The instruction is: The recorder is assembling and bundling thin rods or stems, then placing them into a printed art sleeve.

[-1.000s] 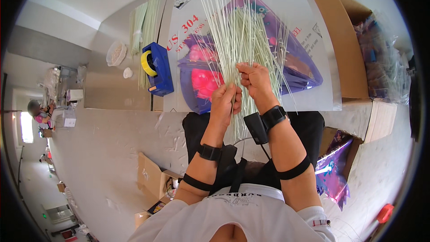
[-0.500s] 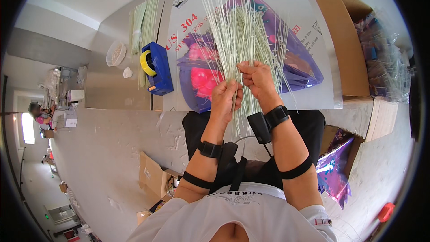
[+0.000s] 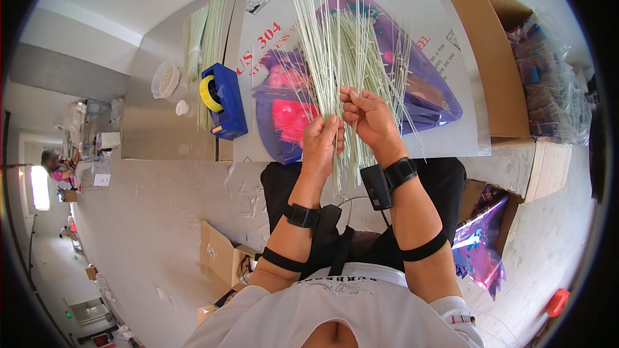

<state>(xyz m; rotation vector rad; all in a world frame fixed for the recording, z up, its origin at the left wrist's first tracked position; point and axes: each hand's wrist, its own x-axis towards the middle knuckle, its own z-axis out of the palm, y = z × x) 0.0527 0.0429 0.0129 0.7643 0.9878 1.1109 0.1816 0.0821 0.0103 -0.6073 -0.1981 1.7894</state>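
My left hand (image 3: pixel 320 143) is closed round a bundle of thin, pale green-white sticks (image 3: pixel 316 45), which fans upward and away from me. Beside it, my right hand (image 3: pixel 372 117) has thumb and forefinger pinched on sticks at the right edge of this bundle. Exactly how many it pinches is hidden by the fingers. Under both hands lies a looser pile of the same sticks (image 3: pixel 364 51), spread over purple plastic bags (image 3: pixel 419 90) with pink patches. The pile's lower ends stick out past the table's near edge.
Left of the bags stands a blue tape dispenser (image 3: pixel 231 100) with a yellow roll. Farther left are more sticks (image 3: pixel 196 38) and a white bowl (image 3: pixel 166 80). An open cardboard box (image 3: pixel 474 58) with plastic-wrapped goods adjoins the table's right. Another open box (image 3: pixel 219 254) is on the floor.
The bundle in my left hand stands more apart from the pile, leaning left. My right hand has shifted slightly, its fingers still pinched by the bundle.
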